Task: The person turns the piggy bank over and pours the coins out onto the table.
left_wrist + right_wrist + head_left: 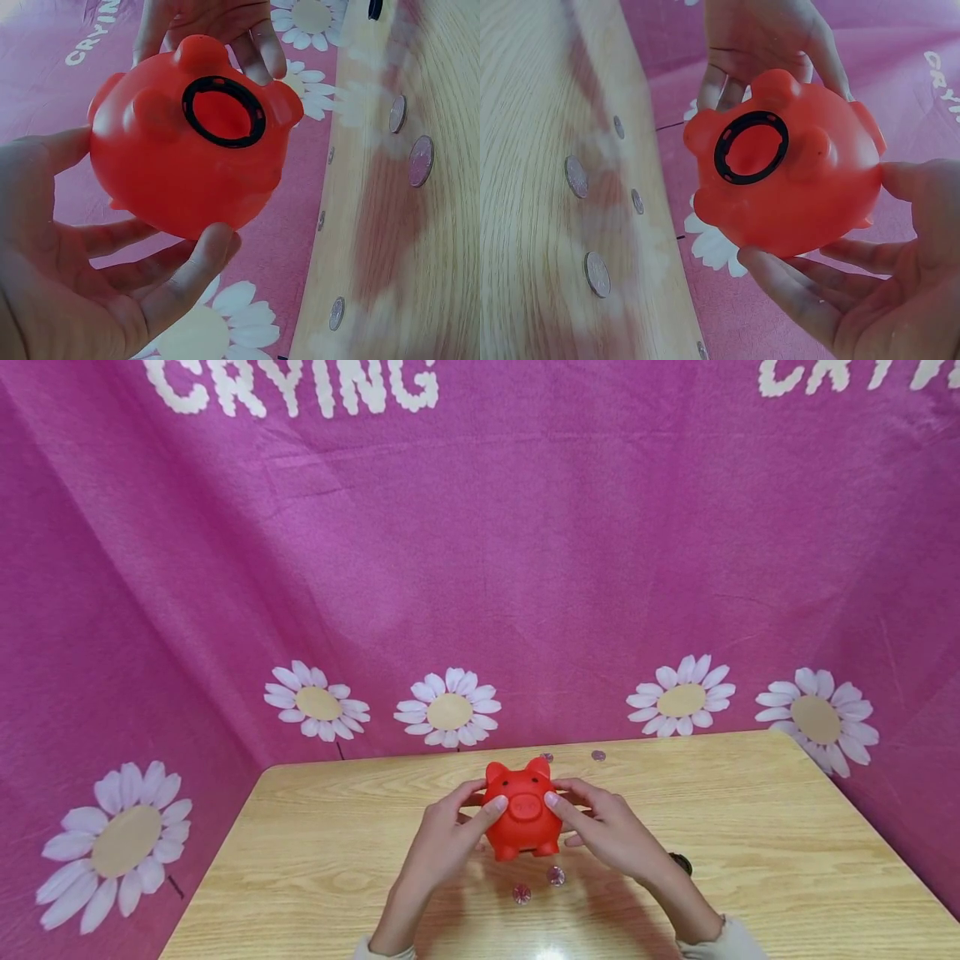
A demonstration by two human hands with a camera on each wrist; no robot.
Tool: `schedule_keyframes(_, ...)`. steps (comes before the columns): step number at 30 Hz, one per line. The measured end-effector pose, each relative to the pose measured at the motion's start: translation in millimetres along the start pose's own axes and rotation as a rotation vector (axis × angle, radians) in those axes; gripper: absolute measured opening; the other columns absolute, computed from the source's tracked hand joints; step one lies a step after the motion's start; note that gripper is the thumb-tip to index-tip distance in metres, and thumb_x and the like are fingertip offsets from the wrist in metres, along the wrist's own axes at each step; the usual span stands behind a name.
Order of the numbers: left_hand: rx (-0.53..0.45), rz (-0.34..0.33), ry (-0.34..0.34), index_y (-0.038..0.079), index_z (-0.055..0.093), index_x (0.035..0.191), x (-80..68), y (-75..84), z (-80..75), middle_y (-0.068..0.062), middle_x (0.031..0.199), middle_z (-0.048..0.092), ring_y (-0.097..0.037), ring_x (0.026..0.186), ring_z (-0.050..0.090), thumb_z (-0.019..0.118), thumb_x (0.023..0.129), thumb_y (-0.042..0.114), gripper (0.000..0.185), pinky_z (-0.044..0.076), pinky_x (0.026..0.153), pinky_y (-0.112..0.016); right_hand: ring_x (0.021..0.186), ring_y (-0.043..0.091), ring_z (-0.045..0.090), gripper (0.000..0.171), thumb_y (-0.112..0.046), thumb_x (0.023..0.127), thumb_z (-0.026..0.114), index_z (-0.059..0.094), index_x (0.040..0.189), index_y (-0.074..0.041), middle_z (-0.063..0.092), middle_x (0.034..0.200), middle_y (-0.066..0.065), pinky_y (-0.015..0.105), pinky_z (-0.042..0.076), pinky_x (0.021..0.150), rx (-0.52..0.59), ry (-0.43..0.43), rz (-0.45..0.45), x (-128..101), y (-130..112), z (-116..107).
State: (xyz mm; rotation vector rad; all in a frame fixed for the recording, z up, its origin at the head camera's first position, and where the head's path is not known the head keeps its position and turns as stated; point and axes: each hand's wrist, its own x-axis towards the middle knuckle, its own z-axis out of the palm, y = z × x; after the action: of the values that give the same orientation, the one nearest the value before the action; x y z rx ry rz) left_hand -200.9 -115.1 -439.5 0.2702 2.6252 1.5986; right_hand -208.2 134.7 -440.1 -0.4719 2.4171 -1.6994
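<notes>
Both hands, left hand (442, 837) and right hand (607, 831), cup the red piggy bank (522, 814) above the table (750, 827). Its bottom hole (223, 111) stands open (plug out), and coins (521, 893) lie at 6 o'clock, not yet gathered.

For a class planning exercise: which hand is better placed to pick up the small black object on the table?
Probably the right hand: the black object lies beside its wrist; the left hand is across the piggy bank.
</notes>
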Motion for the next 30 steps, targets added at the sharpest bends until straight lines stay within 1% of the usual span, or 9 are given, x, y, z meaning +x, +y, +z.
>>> schedule_keyframes(7, -0.087, -0.021, 0.032, 0.009, 0.06, 0.15, 3.1, -2.6, 5.8, -0.023, 0.139, 0.069, -0.035, 0.111, 0.077, 0.071, 0.101, 0.048, 0.064, 0.069, 0.08, -0.049, 0.1, 0.021, 0.076, 0.048, -0.037, 0.108, 0.064, 0.062, 0.145, -0.006, 0.074, 0.125, 0.017, 0.04, 0.069, 0.077, 0.008, 0.052, 0.042, 0, -2, 3)
schedule_keyframes(12, -0.143, 0.001, 0.069, 0.013, 0.061, 0.15, 0.9, 0.3, 6.6, -0.018, 0.141, 0.069, -0.033, 0.117, 0.074, 0.074, 0.1, 0.044, 0.06, 0.069, 0.084, -0.045, 0.112, 0.027, 0.076, 0.05, -0.035, 0.107, 0.067, 0.061, 0.148, -0.008, 0.07, 0.136, 0.019, 0.039, 0.068, 0.085, 0.032, 0.09, 0.04, -3, -6, 5)
schedule_keyframes(14, -0.2, 0.109, 0.125, 0.015, 0.063, 0.149, -3.0, 4.6, 4.7, -0.014, 0.142, 0.068, -0.031, 0.123, 0.07, 0.08, 0.097, 0.035, 0.058, 0.068, 0.088, -0.041, 0.122, 0.029, 0.073, 0.051, -0.028, 0.105, 0.071, 0.059, 0.15, -0.008, 0.066, 0.144, 0.02, 0.036, 0.067, 0.091, 0.076, 0.108, -0.04, -6, -10, 4)
schedule_keyframes(17, -0.286, 0.424, 0.196, 0.009, 0.064, 0.146, -9.3, 11.8, -0.4, -0.016, 0.146, 0.064, -0.034, 0.131, 0.065, 0.087, 0.089, 0.014, 0.062, 0.065, 0.095, -0.042, 0.135, 0.027, 0.065, 0.059, -0.008, 0.097, 0.078, 0.056, 0.152, -0.006, 0.058, 0.153, 0.02, 0.032, 0.063, 0.1, 0.165, 0.125, -0.262, -13, -18, -1)
schedule_keyframes(19, -0.326, 0.624, 0.195, 0.003, 0.062, 0.146, -11.6, 15.1, -3.2, -0.021, 0.149, 0.06, -0.035, 0.136, 0.062, 0.087, 0.085, 0.004, 0.066, 0.063, 0.099, -0.045, 0.142, 0.023, 0.06, 0.067, 0.004, 0.091, 0.079, 0.054, 0.153, -0.003, 0.055, 0.155, 0.017, 0.031, 0.061, 0.104, 0.217, 0.112, -0.412, -16, -22, -4)
schedule_keyframes(20, -0.334, 0.689, 0.184, 0.001, 0.061, 0.146, -11.3, 15.2, -4.2, -0.023, 0.151, 0.058, -0.033, 0.138, 0.061, 0.086, 0.084, 0.0, 0.068, 0.062, 0.101, -0.046, 0.143, 0.021, 0.058, 0.07, 0.008, 0.089, 0.079, 0.053, 0.153, -0.002, 0.054, 0.155, 0.015, 0.031, 0.06, 0.106, 0.234, 0.102, -0.464, -16, -23, -5)
schedule_keyframes(22, -0.347, 0.717, 0.157, 0.001, 0.061, 0.146, -8.8, 13.2, -4.6, -0.021, 0.153, 0.056, -0.025, 0.14, 0.06, 0.086, 0.083, -0.003, 0.068, 0.06, 0.104, -0.044, 0.142, 0.015, 0.057, 0.072, 0.012, 0.087, 0.079, 0.053, 0.153, 0.0, 0.056, 0.154, 0.007, 0.03, 0.059, 0.106, 0.243, 0.089, -0.505, -13, -21, -6)
schedule_keyframes(25, -0.351, 0.67, 0.133, 0.003, 0.061, 0.146, -4.3, 6.4, -2.9, -0.018, 0.155, 0.055, -0.015, 0.142, 0.058, 0.085, 0.083, -0.007, 0.068, 0.059, 0.106, -0.042, 0.139, 0.007, 0.058, 0.071, 0.012, 0.086, 0.08, 0.055, 0.152, -0.001, 0.058, 0.149, -0.005, 0.027, 0.059, 0.105, 0.255, 0.083, -0.468, -6, -13, -5)
schedule_keyframes(30, -0.346, 0.682, 0.123, 0.001, 0.06, 0.147, -0.8, 0.1, -1.6, -0.022, 0.156, 0.053, -0.023, 0.142, 0.058, 0.085, 0.082, -0.007, 0.07, 0.059, 0.106, -0.045, 0.141, 0.012, 0.058, 0.074, 0.012, 0.083, 0.083, 0.055, 0.15, 0.001, 0.057, 0.151, 0.002, 0.031, 0.06, 0.106, 0.271, 0.082, -0.475, -2, -4, -6)
